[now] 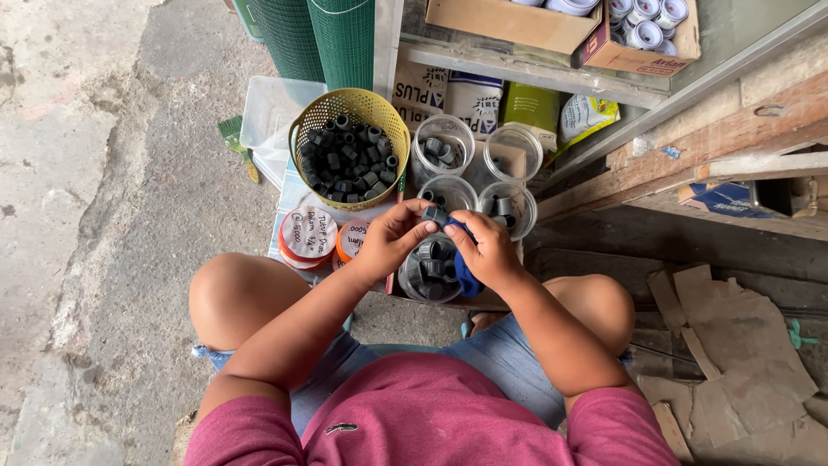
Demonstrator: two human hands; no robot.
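- My left hand [390, 239] had its fingertips pinched on a small dark grey plastic pipe fitting [434, 213], held up between both hands.
- My right hand [485, 248] was closed around a blue cloth [464, 274], thumb pressing it on the fitting.
- Right under my grip sat a clear plastic jar [429, 272] with more fittings.
- Beyond my left hand, a yellow woven plastic basket [349, 148] was piled with them too.

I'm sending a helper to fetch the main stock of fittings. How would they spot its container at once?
Start at the green wire mesh roll leaning by the shelf. Right below stands the round yellow plastic basket, heaped with small dark grey pipe fittings. Unlike the clear plastic jars beside it, it is opaque, perforated and yellow.
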